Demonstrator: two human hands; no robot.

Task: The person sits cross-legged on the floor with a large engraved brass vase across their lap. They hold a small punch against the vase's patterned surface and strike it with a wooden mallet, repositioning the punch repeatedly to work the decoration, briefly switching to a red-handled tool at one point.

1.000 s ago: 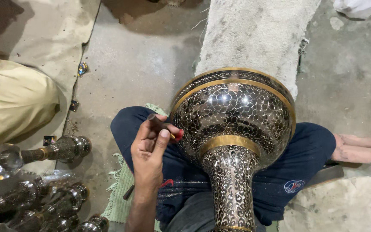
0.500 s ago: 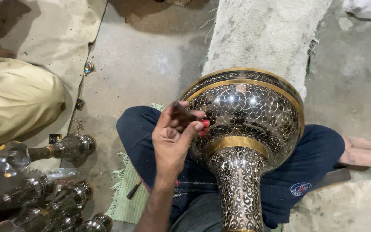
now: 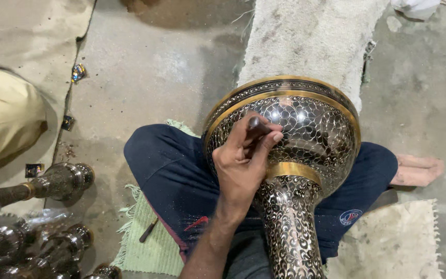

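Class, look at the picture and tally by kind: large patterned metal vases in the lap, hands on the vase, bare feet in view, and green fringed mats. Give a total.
Large patterned vase: 1
Hand on the vase, holding a small dark tool: 1
Bare foot: 1
Green fringed mat: 1
Total: 4

A large engraved metal vase [image 3: 290, 170] lies across the lap of a person seated cross-legged in dark blue trousers [image 3: 171, 175], its wide gold-rimmed body pointing away and its patterned neck running toward the camera. The left hand [image 3: 243, 157] rests on the vase's rounded body, fingers pinched around a small dark tool [image 3: 256, 124] whose tip meets the surface. A bare foot [image 3: 418, 169] shows at the right. A green mat [image 3: 148, 243] lies on the concrete floor [image 3: 150, 77]. Smaller metal vases [image 3: 47, 183] lie at the lower left.
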